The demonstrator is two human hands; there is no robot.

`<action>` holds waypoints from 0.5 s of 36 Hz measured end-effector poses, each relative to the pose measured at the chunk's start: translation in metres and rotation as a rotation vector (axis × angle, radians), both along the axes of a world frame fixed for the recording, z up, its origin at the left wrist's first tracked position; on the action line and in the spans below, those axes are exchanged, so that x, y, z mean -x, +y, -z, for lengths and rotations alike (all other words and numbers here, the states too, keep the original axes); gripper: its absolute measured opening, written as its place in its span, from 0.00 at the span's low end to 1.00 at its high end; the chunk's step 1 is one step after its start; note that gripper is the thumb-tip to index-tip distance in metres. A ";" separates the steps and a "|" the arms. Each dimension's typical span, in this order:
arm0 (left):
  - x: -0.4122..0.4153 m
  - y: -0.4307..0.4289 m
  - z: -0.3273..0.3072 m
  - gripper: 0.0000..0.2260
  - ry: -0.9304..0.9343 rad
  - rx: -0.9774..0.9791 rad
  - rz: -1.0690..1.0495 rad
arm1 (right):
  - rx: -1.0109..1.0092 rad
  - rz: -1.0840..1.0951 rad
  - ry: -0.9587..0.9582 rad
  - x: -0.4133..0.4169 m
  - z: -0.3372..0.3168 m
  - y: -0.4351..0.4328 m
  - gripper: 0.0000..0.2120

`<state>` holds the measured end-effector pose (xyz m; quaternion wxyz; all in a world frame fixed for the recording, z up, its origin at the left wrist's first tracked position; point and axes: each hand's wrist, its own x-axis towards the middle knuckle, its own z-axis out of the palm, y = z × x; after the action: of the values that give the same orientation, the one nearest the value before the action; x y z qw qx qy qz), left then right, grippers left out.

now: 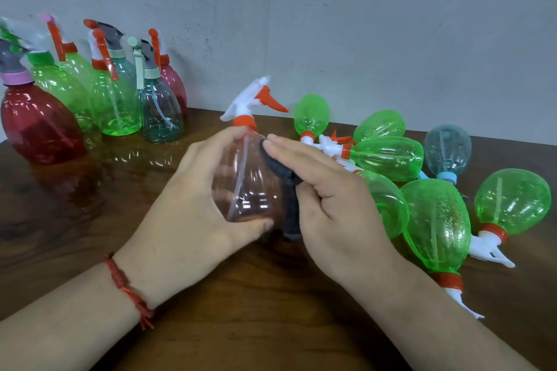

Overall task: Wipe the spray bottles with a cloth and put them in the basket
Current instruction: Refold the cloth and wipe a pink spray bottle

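Table (pixel 90 250): dark wood, under the pink bottle
Standing bottles (pixel 114 99): a bunch far left of the pink bottle; maybe wiped, I cannot tell
Lying bottles (pixel 437 220): a pile just right of the pink bottle, close to the wiping arm; likely still to wipe
Pink bottle (pixel 244 178): held up, being wiped
Left hand (pixel 187 205): fingers wrap round the pink bottle
Right hand (pixel 331 199): flat fingers and thumb hold the cloth
Cloth (pixel 280 169): dark, pressed on the pink bottle's right side
Basket: not seen

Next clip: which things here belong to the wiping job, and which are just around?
In the job: pink bottle, grey cloth, left hand, right hand, standing bottles, lying bottles.
Just there: red bracelet, table, wall.
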<state>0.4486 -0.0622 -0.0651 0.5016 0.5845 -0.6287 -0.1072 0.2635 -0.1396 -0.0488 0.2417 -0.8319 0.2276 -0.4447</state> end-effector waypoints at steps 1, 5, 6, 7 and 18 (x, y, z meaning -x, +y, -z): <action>0.001 0.001 0.000 0.52 -0.041 0.003 0.022 | -0.041 0.013 -0.025 0.001 0.000 -0.002 0.29; -0.001 0.004 -0.002 0.54 -0.152 -0.009 0.091 | -0.328 0.000 -0.156 0.000 -0.001 -0.007 0.28; -0.001 0.004 -0.004 0.55 -0.140 -0.013 0.104 | -0.382 0.000 -0.183 0.000 -0.001 -0.007 0.27; -0.002 0.002 -0.005 0.56 -0.123 -0.027 0.114 | -0.427 0.004 -0.202 0.000 -0.003 -0.007 0.26; 0.012 -0.001 -0.033 0.23 0.053 -0.180 0.228 | -0.426 -0.009 -0.233 -0.001 -0.001 -0.006 0.26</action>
<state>0.4361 -0.0630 -0.0317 0.4481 0.5491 -0.6652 -0.2349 0.2649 -0.1458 -0.0479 0.4385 -0.7061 0.2831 -0.4785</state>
